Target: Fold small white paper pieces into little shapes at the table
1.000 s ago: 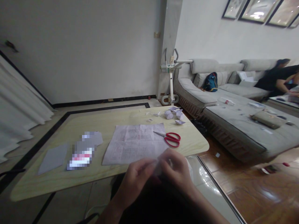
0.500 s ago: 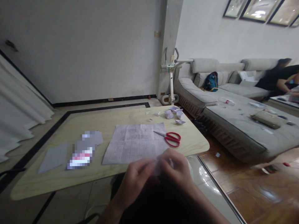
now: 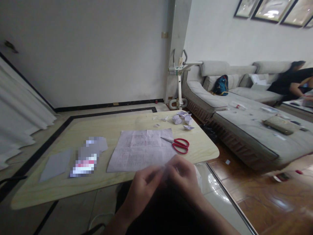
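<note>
Close to my body, just off the table's near edge, my left hand (image 3: 144, 186) and my right hand (image 3: 183, 179) meet with fingers pinched together. They grip a small piece of white paper, almost wholly covered by the fingers and blurred. Beyond them a printed sheet with crease lines (image 3: 139, 150) lies flat on the pale table (image 3: 80, 127). Red-handled scissors (image 3: 181, 146) rest partly on its right side, blades pointing left. Several folded paper shapes (image 3: 177, 119) are grouped at the far right corner, with paper scraps (image 3: 156, 125) to their left.
On the table's left lie a plain white sheet (image 3: 56, 164) and a pixelated item (image 3: 84, 163). A grey sofa (image 3: 256, 137) stands to the right, with a blue backpack (image 3: 221, 85) and a seated person (image 3: 290, 81). White exercise equipment (image 3: 179, 86) stands behind the table.
My hands stay together in nearly the same place, with slight finger movement. Less of the white paper shows between them now. The things on the table have not moved.
</note>
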`<state>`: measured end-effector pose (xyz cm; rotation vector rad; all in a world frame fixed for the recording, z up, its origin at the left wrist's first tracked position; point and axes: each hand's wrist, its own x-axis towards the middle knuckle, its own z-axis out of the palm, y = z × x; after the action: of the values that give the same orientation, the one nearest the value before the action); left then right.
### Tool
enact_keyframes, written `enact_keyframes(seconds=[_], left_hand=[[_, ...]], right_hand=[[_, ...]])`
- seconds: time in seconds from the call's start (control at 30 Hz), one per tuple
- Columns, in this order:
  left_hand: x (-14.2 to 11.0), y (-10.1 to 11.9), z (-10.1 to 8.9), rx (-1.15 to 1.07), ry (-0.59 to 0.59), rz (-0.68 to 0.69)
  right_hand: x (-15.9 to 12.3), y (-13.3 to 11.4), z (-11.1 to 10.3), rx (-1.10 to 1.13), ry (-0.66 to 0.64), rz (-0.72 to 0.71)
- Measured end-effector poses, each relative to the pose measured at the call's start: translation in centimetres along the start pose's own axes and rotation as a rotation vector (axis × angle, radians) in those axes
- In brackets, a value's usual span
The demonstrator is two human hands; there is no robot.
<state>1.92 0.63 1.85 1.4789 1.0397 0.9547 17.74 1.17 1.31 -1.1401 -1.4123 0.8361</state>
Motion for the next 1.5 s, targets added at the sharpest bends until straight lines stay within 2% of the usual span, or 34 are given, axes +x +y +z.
enact_keyframes(seconds=[0.17,0.4,0.53,0.73,0.83,0.97,1.1,1.2,1.5], left_hand=[[0.1,-0.3,0.1,-0.020,0.040,-0.027],[0.3,0.1,-0.1,-0.017,0.028,-0.062],[0.2,0.0,-0.3,0.009,0.034,-0.021],[0.1,-0.7,-0.3,0.003,0.125,-0.025],[0.2,-0.7,-0.2,-0.100,0.126,-0.073],[0.3,-0.8,0.3,-0.410,0.057,-0.215],[0.3,-1.2,0.8,-0.579,0.013,-0.258],[0.5,-1.2,0.8,-0.549,0.028,-0.237],[0.7,-0.3,0.4,-0.264,0.097,-0.168]], right_hand=[[0.0,-0.1,0.0,-0.014,-0.048,0.048],[0.1,-0.4,-0.3,-0.051,-0.099,-0.001],[0.2,-0.8,-0.4,0.008,-0.133,0.067],[0.3,-1.2,-0.5,0.104,-0.129,0.155],[0.3,-1.1,-0.4,0.135,-0.135,0.182],[0.3,-1.0,-0.4,0.141,-0.138,0.172],[0.4,-0.8,-0.5,0.140,-0.132,0.158],[0.4,-0.6,-0.5,0.142,-0.132,0.153],[0.6,-0.8,-0.5,0.017,-0.121,0.123]])
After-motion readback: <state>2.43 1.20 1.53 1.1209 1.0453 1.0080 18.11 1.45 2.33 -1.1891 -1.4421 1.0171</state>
